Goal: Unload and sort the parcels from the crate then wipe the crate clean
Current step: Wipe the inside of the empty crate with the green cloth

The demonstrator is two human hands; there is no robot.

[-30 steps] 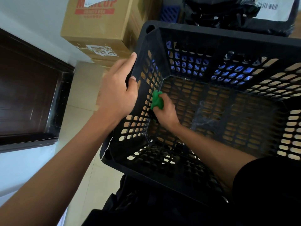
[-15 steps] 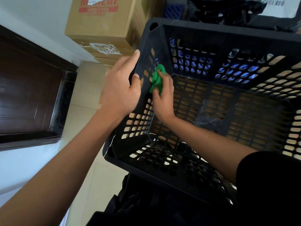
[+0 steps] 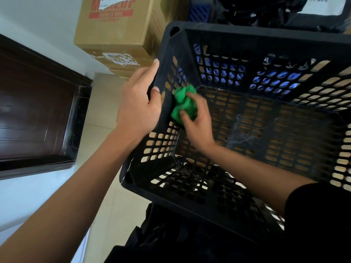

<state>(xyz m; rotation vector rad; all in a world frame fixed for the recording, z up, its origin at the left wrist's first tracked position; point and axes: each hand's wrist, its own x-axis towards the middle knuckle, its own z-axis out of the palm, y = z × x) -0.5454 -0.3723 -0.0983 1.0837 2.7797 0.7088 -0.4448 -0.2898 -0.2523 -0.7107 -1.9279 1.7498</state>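
Your left hand (image 3: 138,103) clamps the left wall of the empty black crate (image 3: 266,37) to steady it. Your right hand (image 3: 197,122) grips a bunched green cloth (image 3: 183,104), pressing it against that wall's inner face. Beyond lie a cardboard box (image 3: 114,33) and black parcels (image 3: 266,14).

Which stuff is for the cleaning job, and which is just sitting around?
For the job: black crate, green cloth, left hand gripping the crate wall, right hand holding the cloth.

Just sitting there: cardboard box, dark door, black bag behind the crate.
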